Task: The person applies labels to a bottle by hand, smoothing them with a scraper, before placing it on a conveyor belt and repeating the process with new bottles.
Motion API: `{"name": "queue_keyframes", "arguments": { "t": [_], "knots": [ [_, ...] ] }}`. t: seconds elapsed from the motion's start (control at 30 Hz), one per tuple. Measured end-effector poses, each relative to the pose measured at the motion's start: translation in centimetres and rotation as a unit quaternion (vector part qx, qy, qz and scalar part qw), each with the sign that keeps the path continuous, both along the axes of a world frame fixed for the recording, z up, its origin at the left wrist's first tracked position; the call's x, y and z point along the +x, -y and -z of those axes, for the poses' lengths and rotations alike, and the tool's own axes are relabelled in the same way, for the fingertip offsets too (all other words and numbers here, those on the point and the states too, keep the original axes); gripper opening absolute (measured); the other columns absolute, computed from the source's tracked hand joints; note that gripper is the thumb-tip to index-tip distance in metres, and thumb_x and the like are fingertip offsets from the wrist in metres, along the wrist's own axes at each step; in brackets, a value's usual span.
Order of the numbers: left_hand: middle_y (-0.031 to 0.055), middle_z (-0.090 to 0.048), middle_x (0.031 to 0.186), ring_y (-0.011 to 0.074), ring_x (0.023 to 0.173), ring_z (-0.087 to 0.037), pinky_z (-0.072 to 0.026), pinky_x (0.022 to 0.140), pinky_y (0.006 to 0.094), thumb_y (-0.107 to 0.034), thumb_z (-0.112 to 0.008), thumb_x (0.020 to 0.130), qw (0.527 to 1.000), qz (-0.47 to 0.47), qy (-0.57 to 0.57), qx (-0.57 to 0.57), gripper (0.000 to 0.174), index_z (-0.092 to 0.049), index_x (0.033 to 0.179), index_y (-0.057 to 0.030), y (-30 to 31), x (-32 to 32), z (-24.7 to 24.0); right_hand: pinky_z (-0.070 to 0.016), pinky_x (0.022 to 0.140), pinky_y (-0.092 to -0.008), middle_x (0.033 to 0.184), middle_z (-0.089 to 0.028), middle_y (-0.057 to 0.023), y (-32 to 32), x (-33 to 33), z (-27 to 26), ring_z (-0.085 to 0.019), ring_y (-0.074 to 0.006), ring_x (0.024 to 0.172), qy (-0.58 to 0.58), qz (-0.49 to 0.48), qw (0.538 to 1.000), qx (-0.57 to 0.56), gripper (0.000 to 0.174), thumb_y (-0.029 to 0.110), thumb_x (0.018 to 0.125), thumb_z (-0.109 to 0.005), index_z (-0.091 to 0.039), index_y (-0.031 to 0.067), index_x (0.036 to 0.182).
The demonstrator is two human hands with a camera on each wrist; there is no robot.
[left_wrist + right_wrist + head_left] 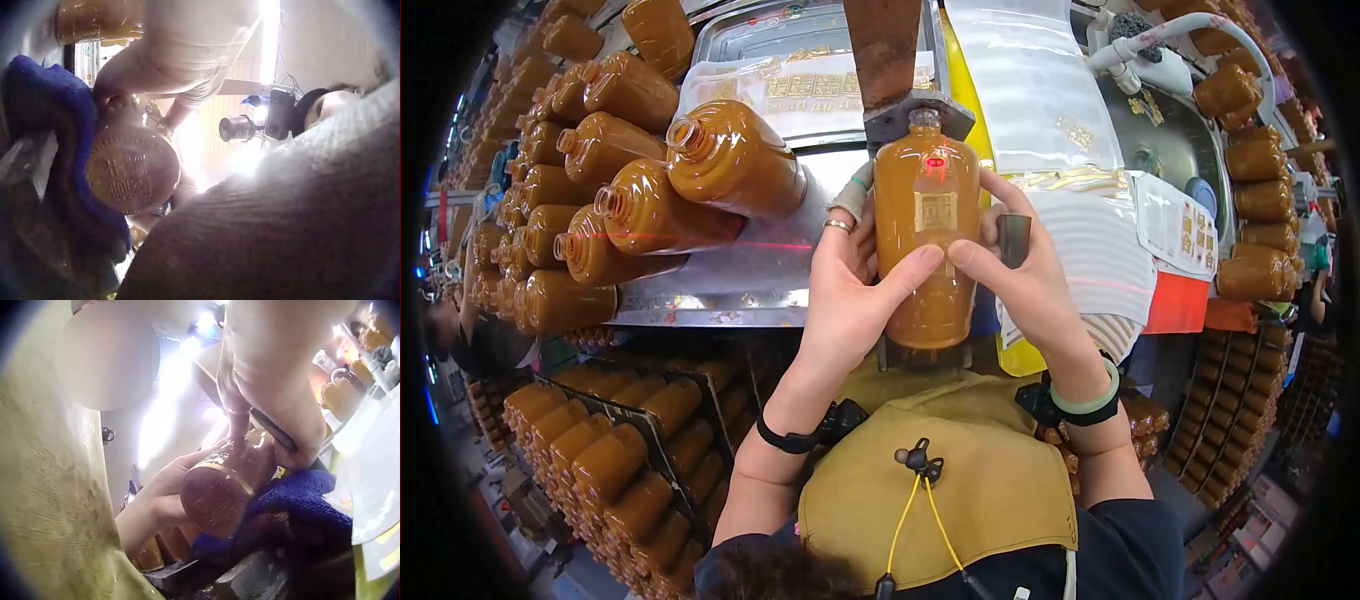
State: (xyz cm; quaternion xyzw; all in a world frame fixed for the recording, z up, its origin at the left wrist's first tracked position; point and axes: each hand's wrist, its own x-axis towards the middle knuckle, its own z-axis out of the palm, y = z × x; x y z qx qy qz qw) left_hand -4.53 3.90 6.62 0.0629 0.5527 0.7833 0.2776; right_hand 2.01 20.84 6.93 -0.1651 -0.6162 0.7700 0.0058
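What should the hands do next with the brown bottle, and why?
Probably slide both thumbs up and rub the small square label flat. The left hand grips the brown bottle, the right hand holds a dark tool, and both thumbs meet on the bottle just below that label.

Centre: bottle on cloth, neck at the fixture behind it, left hand and right hand at either side. Left: stacked bottles lying on a tray. Right: label sheets, with a bottle row farther right. Below left, nearer the person: crated bottles.
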Motion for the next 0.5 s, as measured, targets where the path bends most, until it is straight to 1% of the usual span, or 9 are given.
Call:
{"name": "queue_keyframes", "arguments": {
  "t": [0.03, 0.1, 0.23, 0.33, 0.37, 0.47, 0.5],
  "knots": [
    [0.0158, -0.05, 0.15, 0.0238, 0.137, -0.051, -0.0416, 0.115, 0.0399, 0.005, -0.073, 0.089, 1.0, 0.0, 0.0, -0.001, 0.08, -0.032, 0.157, -0.0003, 0.1, 0.0, 0.1, -0.0493, 0.081, -0.025, 0.103, -0.063, -0.004, -0.1, 0.0, -0.1, -0.061, -0.0101, 0.095, 0.002, -0.002, 1.0, -0.007, 0.074, 0.009, 0.091, -0.078, -0.038, -0.0032, 0.152],
    [0.0217, -0.048, 0.148, 0.0255, 0.136, -0.052, -0.0453, 0.113, 0.0388, -0.009, -0.079, 0.091, 1.0, 0.01, -0.025, -0.005, 0.086, -0.024, 0.156, 0.0029, 0.2, -0.2, 0.6, -0.0493, 0.081, -0.025, 0.101, -0.063, -0.0036, -0.2, 0.1, 0.2, -0.061, -0.0099, 0.094, 0.01, -0.002, 1.0, 0.005, 0.073, 0.009, 0.092, -0.077, -0.038, -0.0032, 0.152],
    [0.0216, -0.049, 0.147, 0.0254, 0.135, -0.054, -0.0458, 0.112, 0.039, -0.01, -0.078, 0.092, 0.999, 0.011, -0.03, -0.003, 0.084, -0.025, 0.155, 0.0031, 0.0, -0.2, 0.4, -0.0491, 0.078, -0.0246, 0.097, -0.062, -0.0022, -0.1, 0.0, 0.2, -0.061, -0.0094, 0.091, 0.029, 0.004, 0.999, 0.029, 0.073, 0.009, 0.092, -0.077, -0.037, -0.0031, 0.152],
    [0.0214, -0.049, 0.146, 0.0248, 0.133, -0.055, -0.0466, 0.111, 0.0387, -0.012, -0.078, 0.093, 1.0, -0.004, -0.016, -0.001, 0.081, -0.027, 0.154, 0.0027, -0.4, -0.1, 0.5, -0.0476, 0.076, -0.0235, 0.094, -0.061, -0.001, -0.4, 0.0, 0.2, -0.06, -0.0086, 0.088, 0.014, -0.013, 0.999, 0.033, 0.072, 0.011, 0.093, -0.077, -0.038, -0.0029, 0.152],
    [0.0206, -0.05, 0.146, 0.0243, 0.132, -0.055, -0.047, 0.11, 0.0385, -0.012, -0.078, 0.093, 1.0, -0.009, -0.027, -0.011, 0.081, -0.027, 0.154, 0.0024, -0.5, 0.0, 0.6, -0.0463, 0.074, -0.0227, 0.092, -0.06, -0.0003, -0.6, -0.2, -0.1, -0.059, -0.008, 0.086, 0.026, -0.006, 1.0, 0.011, 0.07, 0.013, 0.094, -0.076, -0.04, -0.0037, 0.151],
    [0.0186, -0.051, 0.145, 0.0235, 0.131, -0.056, -0.0476, 0.109, 0.0383, -0.012, -0.078, 0.092, 0.999, -0.018, -0.035, -0.032, 0.081, -0.027, 0.154, 0.0013, -0.9, 0.2, 0.1, -0.0474, 0.075, -0.0225, 0.092, -0.06, -0.0001, -1.3, -1.4, -0.7, -0.06, -0.008, 0.088, 0.033, 0.012, 0.999, 0.016, 0.068, 0.016, 0.095, -0.076, -0.041, -0.0049, 0.149],
    [0.0175, -0.051, 0.145, 0.0231, 0.13, -0.056, -0.0478, 0.109, 0.0382, -0.011, -0.078, 0.091, 0.998, -0.022, -0.034, -0.042, 0.082, -0.027, 0.155, 0.0006, -1.0, 0.3, -0.2, -0.0502, 0.078, -0.0237, 0.099, -0.063, -0.0035, -1.3, -1.8, -0.5, -0.062, -0.0097, 0.093, 0.028, 0.008, 0.998, 0.056, 0.07, 0.019, 0.094, -0.077, -0.04, -0.0066, 0.148]
  ]
}}
